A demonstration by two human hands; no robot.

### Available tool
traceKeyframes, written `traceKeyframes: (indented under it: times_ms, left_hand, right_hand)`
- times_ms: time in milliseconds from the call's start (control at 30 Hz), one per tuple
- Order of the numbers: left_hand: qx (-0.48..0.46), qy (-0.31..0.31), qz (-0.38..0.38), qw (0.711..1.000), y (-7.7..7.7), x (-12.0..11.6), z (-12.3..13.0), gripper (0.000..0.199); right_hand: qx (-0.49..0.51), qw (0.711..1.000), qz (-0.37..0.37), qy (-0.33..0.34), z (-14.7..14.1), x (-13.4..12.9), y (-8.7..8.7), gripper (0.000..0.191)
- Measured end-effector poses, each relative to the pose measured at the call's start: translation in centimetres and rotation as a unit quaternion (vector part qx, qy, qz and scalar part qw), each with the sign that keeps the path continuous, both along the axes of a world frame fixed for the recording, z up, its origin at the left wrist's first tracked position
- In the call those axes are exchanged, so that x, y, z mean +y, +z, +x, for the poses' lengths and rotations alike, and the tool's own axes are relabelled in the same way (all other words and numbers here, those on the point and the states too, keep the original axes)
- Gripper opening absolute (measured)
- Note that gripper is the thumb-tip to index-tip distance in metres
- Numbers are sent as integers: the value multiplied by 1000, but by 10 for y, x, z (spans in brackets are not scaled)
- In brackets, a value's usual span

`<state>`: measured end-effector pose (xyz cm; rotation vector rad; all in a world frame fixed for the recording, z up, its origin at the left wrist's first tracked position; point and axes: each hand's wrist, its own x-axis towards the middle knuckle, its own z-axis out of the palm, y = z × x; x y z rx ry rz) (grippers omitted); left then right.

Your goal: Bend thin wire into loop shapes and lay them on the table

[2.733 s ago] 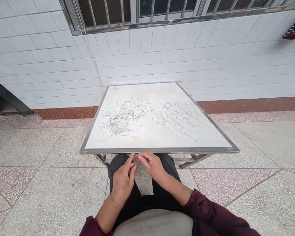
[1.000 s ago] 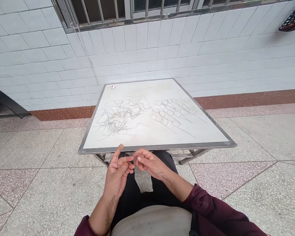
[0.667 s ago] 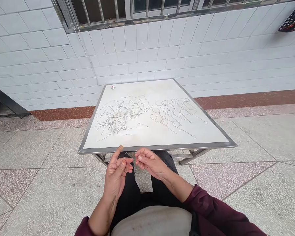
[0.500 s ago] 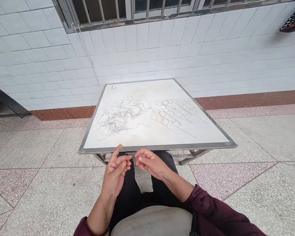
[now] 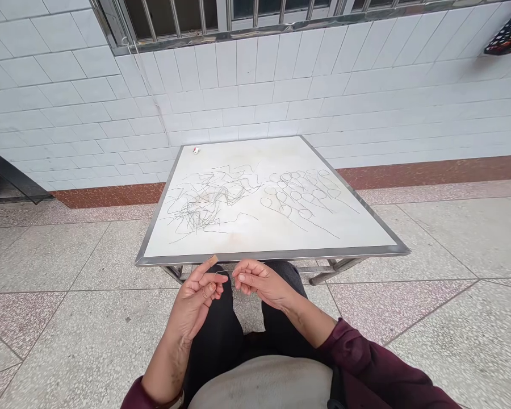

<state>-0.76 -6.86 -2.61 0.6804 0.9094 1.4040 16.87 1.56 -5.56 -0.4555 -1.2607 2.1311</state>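
Presently, both hands are raised over the person's lap, just below the near edge of the table (image 5: 272,255). The left hand (image 5: 196,295) has its forefinger extended toward the table edge, a tan patch on its tip, while the thumb and remaining fingers curl inward around a thin wire (image 5: 221,275). The right hand (image 5: 259,282) faces it, fingertips drawn together in a narrow pinch on the other end of the same wire. The wire is a very fine dark strand, bent, spanning the small gap between the two hands; its exact shape is too slight to make out.

On the white tabletop, framed in grey metal, lie two groups of the same fine wire. The tangled heap (image 5: 200,204) on the left side is a loose scribble of kinked, zigzag strands crossing one another. The looped pieces (image 5: 300,196) on the right side are laid apart in rows, each with a small round eye and a straight tail running toward the near right. A small red-and-white object (image 5: 196,150) sits at the far left corner.
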Motion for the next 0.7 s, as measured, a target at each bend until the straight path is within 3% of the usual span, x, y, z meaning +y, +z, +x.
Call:
traceKeyframes:
  times_ms: [200, 467, 700]
  left_hand:
    - [42, -2, 34, 999, -2, -1, 7, 64]
    - [108, 33, 52, 992, -10, 1, 13, 64]
    - [60, 44, 56, 996, -6, 0, 14, 66]
  right_hand:
    - [6, 1000, -19, -14, -1, -1, 3, 15]
    - [6, 999, -30, -29, -2, -2, 4, 16]
    - [-3, 999, -28, -33, -1, -1, 3, 17]
